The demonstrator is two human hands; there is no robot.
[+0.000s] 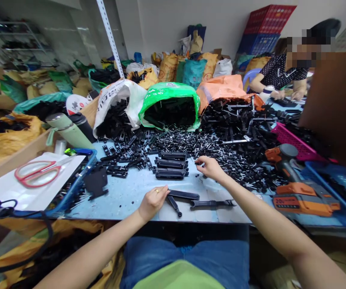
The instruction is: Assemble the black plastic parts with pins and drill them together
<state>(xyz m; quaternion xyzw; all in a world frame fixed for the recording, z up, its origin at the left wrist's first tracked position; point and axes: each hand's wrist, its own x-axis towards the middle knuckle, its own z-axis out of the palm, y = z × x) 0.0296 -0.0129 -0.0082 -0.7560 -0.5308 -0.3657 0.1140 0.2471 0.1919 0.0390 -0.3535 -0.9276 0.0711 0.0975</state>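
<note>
Black bar (pixel 184 194), left end in left grip (pixel 153 202) — contents of right grip (pixel 211 167) unclear

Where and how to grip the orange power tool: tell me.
Grip the power tool by its dark handle, probably from above: it narrows there between head and wide base, while small black parts crowd its left and a blue basket stands close right.

The left hand (pixel 154 203) pinches at lower centre, the left forearm (pixel 100 245) slanting from lower left; the right hand (pixel 210 168), fingers (pixel 201 160) bent, sits higher, right of centre.
</note>
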